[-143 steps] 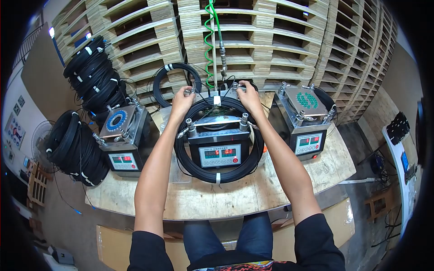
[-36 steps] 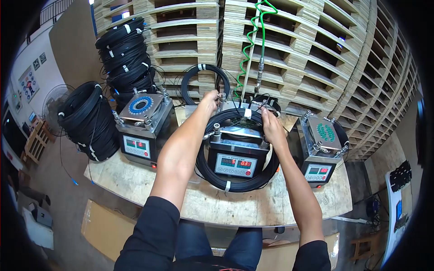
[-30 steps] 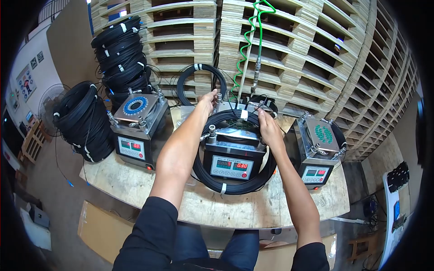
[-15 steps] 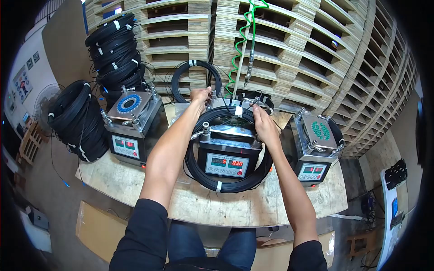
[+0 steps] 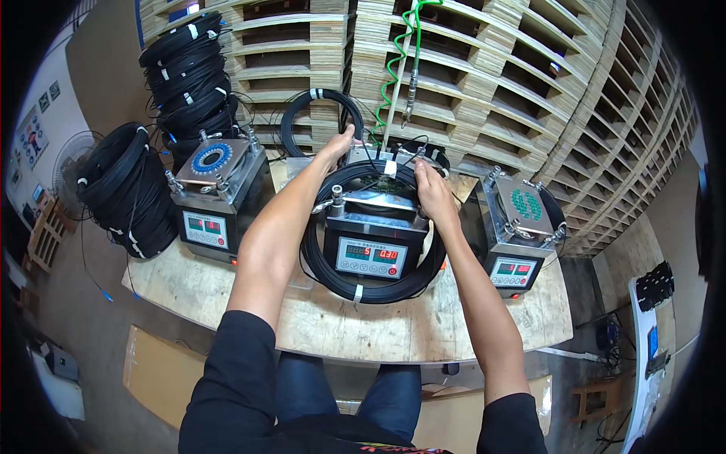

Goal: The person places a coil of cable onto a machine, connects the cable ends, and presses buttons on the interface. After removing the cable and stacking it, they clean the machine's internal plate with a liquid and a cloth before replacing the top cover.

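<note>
A black cable coil [image 5: 314,261] with white ties hangs around the middle polishing machine [image 5: 372,257], whose red display is lit. My left hand [image 5: 336,147] is closed at the machine's back left corner, thumb uppermost; its fingertips are partly hidden there. On the other side, my right hand [image 5: 436,193] is closed near the back right corner post, its forearm passing over the coil's right side. What either hand grips is too small or hidden to make out. A metal clamp post [image 5: 337,195] stands at the machine's front left corner.
A machine with a blue ring of connectors [image 5: 210,160] stands left; one with green connectors [image 5: 527,204] stands right. Stacked cable coils [image 5: 125,193] rise at far left, and another coil [image 5: 287,125] stands behind. A green air hose [image 5: 390,76] hangs before wooden pallets [image 5: 484,91].
The whole view has shifted, so the bench and machines appear slightly higher and further left. Both hands stay at the back of the middle machine, with little visible movement.
</note>
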`<move>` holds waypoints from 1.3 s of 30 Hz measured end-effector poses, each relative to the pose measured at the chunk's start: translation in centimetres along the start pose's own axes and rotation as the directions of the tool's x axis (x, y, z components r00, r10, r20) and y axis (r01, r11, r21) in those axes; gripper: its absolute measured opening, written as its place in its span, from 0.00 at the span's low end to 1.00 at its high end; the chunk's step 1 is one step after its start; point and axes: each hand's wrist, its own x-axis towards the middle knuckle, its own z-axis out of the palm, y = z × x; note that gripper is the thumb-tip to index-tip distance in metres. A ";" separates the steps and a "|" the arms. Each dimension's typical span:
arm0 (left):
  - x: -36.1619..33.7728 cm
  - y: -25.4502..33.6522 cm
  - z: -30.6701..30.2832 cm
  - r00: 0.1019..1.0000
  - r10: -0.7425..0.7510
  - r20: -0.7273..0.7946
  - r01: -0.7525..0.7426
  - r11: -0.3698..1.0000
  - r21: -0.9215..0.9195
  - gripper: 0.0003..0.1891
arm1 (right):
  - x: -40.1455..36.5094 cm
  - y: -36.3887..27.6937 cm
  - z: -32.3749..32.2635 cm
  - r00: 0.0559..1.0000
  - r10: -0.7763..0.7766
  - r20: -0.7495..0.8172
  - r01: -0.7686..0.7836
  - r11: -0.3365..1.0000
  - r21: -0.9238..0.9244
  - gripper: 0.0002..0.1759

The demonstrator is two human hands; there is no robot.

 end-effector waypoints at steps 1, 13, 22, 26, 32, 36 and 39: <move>-0.3 0.3 -0.2 0.998 0.061 0.005 -0.061 0.992 0.113 0.38 | -0.1 -0.2 -0.1 1.000 0.011 0.006 -0.011 1.000 -0.001 0.27; -23.5 -3.1 -2.0 0.445 0.876 -0.186 -0.578 0.439 0.687 0.15 | 0.0 0.5 0.4 0.999 0.042 0.004 -0.042 0.999 -0.018 0.29; -26.2 -4.0 -0.5 0.650 0.759 -0.035 -0.361 0.350 0.864 0.16 | -0.1 -0.1 0.0 0.995 0.094 0.014 -0.093 0.995 -0.036 0.29; -26.2 -4.1 2.2 0.747 0.648 -0.153 -0.351 0.579 0.736 0.13 | 0.2 1.0 0.4 0.998 0.066 0.012 -0.066 0.998 -0.011 0.29; -24.7 -4.0 5.2 0.687 0.722 -0.081 -0.581 0.614 0.534 0.12 | 0.3 1.2 0.4 0.999 0.039 0.000 -0.039 0.999 0.000 0.29; -25.8 -2.3 3.2 0.751 0.657 0.067 -0.629 0.681 0.376 0.09 | 0.0 1.4 0.4 0.998 0.010 -0.063 -0.007 0.999 0.047 0.27; -24.4 -1.1 1.3 0.528 0.842 -0.106 -0.674 0.492 0.552 0.11 | 0.1 2.0 0.6 0.982 -0.078 -0.174 0.093 0.992 0.082 0.23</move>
